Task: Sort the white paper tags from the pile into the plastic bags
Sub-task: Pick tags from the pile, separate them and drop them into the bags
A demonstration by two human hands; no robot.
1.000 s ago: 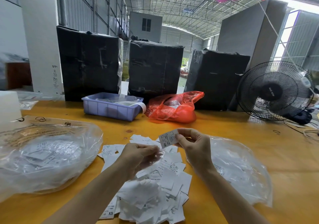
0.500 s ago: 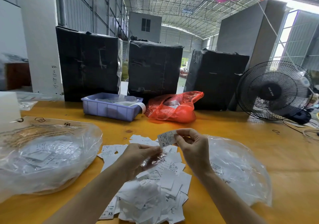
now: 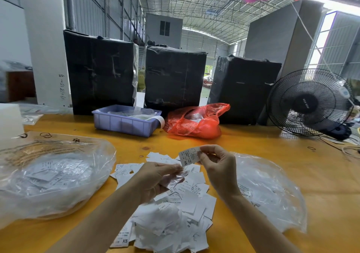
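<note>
Not much has changed: my right hand (image 3: 218, 167) still pinches the small white paper tag marked XS (image 3: 189, 156) above the heap of white paper tags (image 3: 175, 210). My left hand (image 3: 155, 180) keeps holding crinkly clear plastic (image 3: 176, 178). Next, I think, it goes in a big clear plastic bag (image 3: 272, 194).

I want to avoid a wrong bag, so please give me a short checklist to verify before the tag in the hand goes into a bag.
1. Tag held firmly: ok, the right hand pinches its edge.
2. Size readable: ok, it shows XS.
3. Only one tag pinched: cannot tell.
4. Left hand free: not ok, it holds a small clear wrapper.
5. Which bag takes XS: cannot tell; the left bag shows an XL tag, the right bag shows no readable size.
6. Bag mouths open: cannot tell.
</note>
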